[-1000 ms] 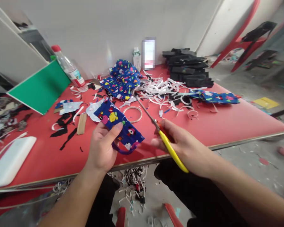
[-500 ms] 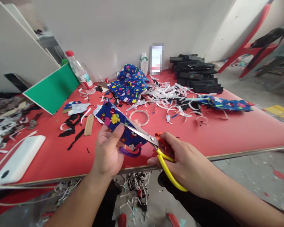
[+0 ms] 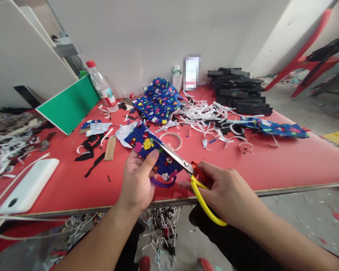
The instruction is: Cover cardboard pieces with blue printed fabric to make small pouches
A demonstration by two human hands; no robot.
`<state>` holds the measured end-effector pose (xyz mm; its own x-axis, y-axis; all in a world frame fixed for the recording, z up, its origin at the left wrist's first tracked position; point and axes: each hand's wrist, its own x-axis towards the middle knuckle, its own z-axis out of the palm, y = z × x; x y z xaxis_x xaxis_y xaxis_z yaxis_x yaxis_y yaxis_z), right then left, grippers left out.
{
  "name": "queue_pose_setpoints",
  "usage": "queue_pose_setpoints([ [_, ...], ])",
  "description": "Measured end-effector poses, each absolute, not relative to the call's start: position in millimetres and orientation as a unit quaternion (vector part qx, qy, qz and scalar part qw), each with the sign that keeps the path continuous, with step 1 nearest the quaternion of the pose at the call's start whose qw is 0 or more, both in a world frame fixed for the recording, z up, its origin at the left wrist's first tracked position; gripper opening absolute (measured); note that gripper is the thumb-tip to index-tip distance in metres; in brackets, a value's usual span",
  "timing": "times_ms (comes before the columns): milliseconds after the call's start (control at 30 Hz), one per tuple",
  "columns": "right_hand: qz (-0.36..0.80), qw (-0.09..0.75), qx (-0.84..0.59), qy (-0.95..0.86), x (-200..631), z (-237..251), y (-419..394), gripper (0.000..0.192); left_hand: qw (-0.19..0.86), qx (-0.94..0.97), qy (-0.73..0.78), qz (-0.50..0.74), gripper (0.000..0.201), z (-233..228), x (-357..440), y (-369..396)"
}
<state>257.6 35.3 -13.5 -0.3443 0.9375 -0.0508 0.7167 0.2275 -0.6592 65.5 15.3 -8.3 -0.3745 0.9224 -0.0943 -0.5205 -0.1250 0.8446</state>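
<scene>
From the head view, your left hand (image 3: pixel 137 184) pinches a blue cartoon-print fabric piece (image 3: pixel 152 150) just above the red desk (image 3: pixel 285 165), its long axis running up-left. Your right hand (image 3: pixel 228 194), closed around yellow-handled scissors (image 3: pixel 186 167), lies to its right, blades laid along the cloth's edge. A tape ring (image 3: pixel 172 140) and white strip offcuts (image 3: pixel 206 113) lie beyond, nothing between.

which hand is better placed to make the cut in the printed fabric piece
Right. The right hand grips the yellow-handled scissors, whose blades already lie across the printed fabric piece. The left hand only pinches that piece to steady it.
</scene>
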Motion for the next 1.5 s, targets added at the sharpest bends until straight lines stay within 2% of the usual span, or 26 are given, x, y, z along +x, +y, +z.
queue_pose_setpoints([
  [233,0.322,0.211,-0.543,-0.746,256.7,-15.1,36.2,0.041,0.508,0.220,0.431,0.713,0.036,-8.9,64.0,15.0],
  [333,0.330,0.194,-0.536,-0.753,255.9,-13.7,35.5,0.043,0.522,0.225,0.412,0.713,0.032,-4.0,62.7,14.8],
  [500,0.346,0.152,-0.528,-0.761,251.2,-11.0,30.7,0.035,0.548,0.245,0.387,0.700,0.028,-1.2,64.4,14.2],
  [733,0.276,0.166,-0.537,-0.779,251.6,-18.5,30.8,0.030,0.565,0.230,0.382,0.694,0.029,-3.1,69.0,13.6],
  [867,0.274,0.186,-0.542,-0.773,253.6,-22.3,31.4,0.030,0.560,0.222,0.385,0.699,0.027,-3.7,70.0,13.7],
  [1000,0.312,0.212,-0.536,-0.756,252.3,-23.1,28.7,0.034,0.563,0.216,0.386,0.698,0.029,-3.6,71.1,13.3],
  [1133,0.412,0.226,-0.532,-0.704,250.0,-25.4,28.6,0.050,0.553,0.206,0.386,0.709,0.027,-1.7,68.3,12.8],
  [1233,0.465,0.239,-0.517,-0.678,252.9,-24.7,33.1,0.053,0.555,0.202,0.387,0.708,0.025,-0.4,61.7,13.3],
  [1500,0.333,0.150,-0.538,-0.760,258.0,-8.4,34.1,0.041,0.532,0.218,0.379,0.725,0.015,-1.9,56.5,14.9],
])
